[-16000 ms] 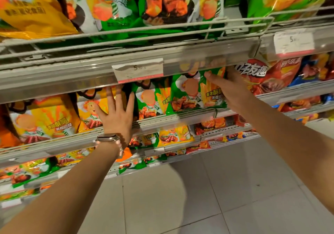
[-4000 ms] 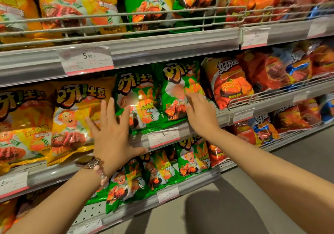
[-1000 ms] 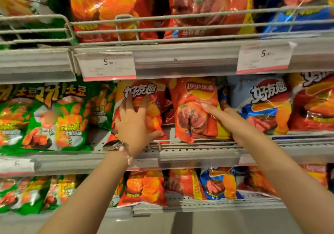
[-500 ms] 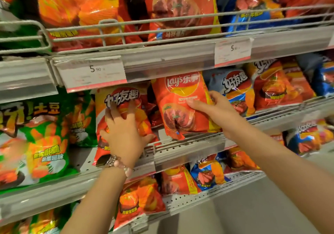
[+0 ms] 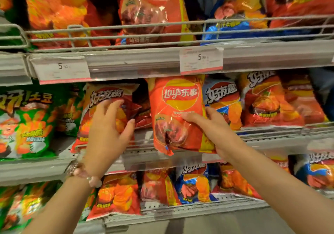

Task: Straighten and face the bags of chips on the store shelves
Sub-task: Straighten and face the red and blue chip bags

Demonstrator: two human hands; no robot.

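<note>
Now the fingers [image 5: 191, 116] of the right hand [image 5: 215, 129] curl round the right edge of the Lay's bag [image 5: 178, 114], thumb on its face and the rest tucked behind, while the left hand [image 5: 106, 134] lies spread and fairly flat on the orange bag [image 5: 106, 96] beside it, thumb out toward the gap between the two. Compared with half a second ago, the Lay's bag stands more upright and squarer to the aisle, its logo level, and its bottom hangs over the front edge of the middle shelf [image 5: 155, 158]. The left hand has barely shifted on its bag, which leans a little with its foot at the shelf's front rail. That suggests the red bag is nearly faced and needs only seating back behind the rail, with the orange neighbour next to be squared.
</note>
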